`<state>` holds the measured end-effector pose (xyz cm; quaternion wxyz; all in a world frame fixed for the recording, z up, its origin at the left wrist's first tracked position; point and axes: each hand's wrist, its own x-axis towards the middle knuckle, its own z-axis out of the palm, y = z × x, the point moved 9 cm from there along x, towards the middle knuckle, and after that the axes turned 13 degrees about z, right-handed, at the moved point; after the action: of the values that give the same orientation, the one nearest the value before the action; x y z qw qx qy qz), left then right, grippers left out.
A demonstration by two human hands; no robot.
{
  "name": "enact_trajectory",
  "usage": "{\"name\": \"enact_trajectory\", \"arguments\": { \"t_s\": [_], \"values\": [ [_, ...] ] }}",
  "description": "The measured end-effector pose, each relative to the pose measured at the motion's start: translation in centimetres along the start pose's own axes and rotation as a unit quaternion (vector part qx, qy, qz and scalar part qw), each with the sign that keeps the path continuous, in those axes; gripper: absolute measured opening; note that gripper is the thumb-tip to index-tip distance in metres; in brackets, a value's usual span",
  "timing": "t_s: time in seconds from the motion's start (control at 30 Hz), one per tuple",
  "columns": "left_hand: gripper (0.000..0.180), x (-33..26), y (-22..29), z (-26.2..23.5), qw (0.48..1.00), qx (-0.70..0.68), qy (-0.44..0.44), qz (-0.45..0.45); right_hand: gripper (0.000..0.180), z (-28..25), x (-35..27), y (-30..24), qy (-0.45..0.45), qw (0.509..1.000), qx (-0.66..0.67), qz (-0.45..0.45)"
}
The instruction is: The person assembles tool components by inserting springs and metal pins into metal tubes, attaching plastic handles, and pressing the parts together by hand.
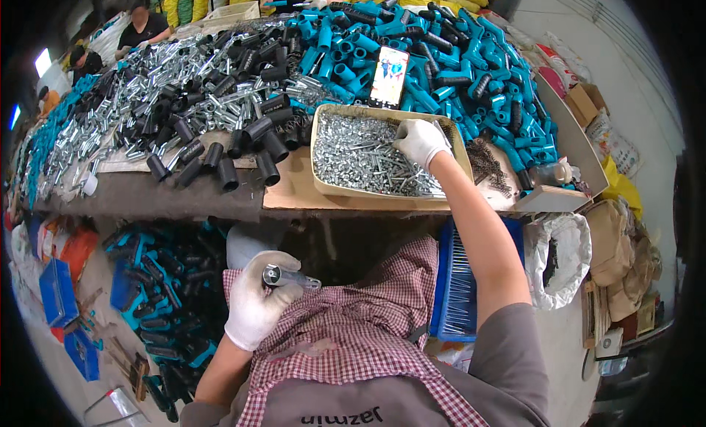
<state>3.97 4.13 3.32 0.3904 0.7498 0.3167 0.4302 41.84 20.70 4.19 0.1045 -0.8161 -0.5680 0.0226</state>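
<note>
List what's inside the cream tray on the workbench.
The cream tray holds a pile of loose, slender silver screws and smaller metal pieces, too tiny to identify. The gloved right hand hides some contents; the pile covers the tray's bottom.

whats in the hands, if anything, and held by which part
The left hand holds a shiny metal piece near its round end. Whether the right hand, at the tray of small metal parts, holds anything cannot be told.
</note>
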Motion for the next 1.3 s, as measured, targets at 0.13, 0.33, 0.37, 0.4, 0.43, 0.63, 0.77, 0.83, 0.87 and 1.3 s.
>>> {"name": "enact_trajectory", "arguments": {
  "t_s": [0.13, 0.33, 0.37, 0.4, 0.43, 0.63, 0.77, 0.83, 0.87, 1.3],
  "values": [
    [0.038, -0.6, 0.0, -1.2, 0.998, -0.036, 0.055, -0.005, 0.029, -1.9, 0.4, -0.1, 0.017, 0.999, 0.045, 0.005],
    [0.062, -0.9, -0.9, -3.1, 0.985, -0.062, 0.154, -0.045, 0.026, -5.9, 0.2, 3.0, 0.06, 0.919, 0.39, 0.006],
    [0.07, -0.4, -0.6, -3.1, 0.988, -0.043, 0.143, -0.025, 0.025, -5.6, 0.3, 3.6, 0.045, 0.904, 0.425, 0.022],
    [0.071, -0.1, -0.5, -3.2, 0.988, -0.042, 0.146, -0.016, 0.024, -5.3, 0.5, 3.9, 0.027, 0.888, 0.458, 0.035],
    [0.072, 0.0, -0.4, -3.1, 0.987, -0.043, 0.154, -0.008, 0.022, -6.0, 0.1, 4.0, 0.055, 0.864, 0.5, 0.012],
    [0.075, 0.6, 0.0, -2.5, 0.983, -0.082, 0.162, 0.006, 0.023, -8.9, -4.6, 2.5, 0.064, 0.866, 0.496, -0.009],
    [0.068, 1.1, 0.1, -3.7, 0.963, -0.141, 0.228, 0.041, 0.025, -2.7, -14.7, -2.1, -0.198, 0.84, 0.505, -0.013],
    [0.061, 1.1, -0.3, -3.9, 0.944, -0.182, 0.272, 0.046, 0.027, 0.9, -19.5, -4.0, -0.293, 0.794, 0.532, -0.004],
    [0.061, 1.2, -0.5, -3.5, 0.944, -0.187, 0.269, 0.036, 0.028, 1.7, -21.3, -4.7, -0.301, 0.791, 0.532, -0.031],
    [0.061, 1.1, -2.4, 3.4, 0.956, -0.241, 0.161, -0.036, 0.042, 8.9, -27.8, -5.2, -0.39, 0.529, 0.747, 0.102]
  ]
}}
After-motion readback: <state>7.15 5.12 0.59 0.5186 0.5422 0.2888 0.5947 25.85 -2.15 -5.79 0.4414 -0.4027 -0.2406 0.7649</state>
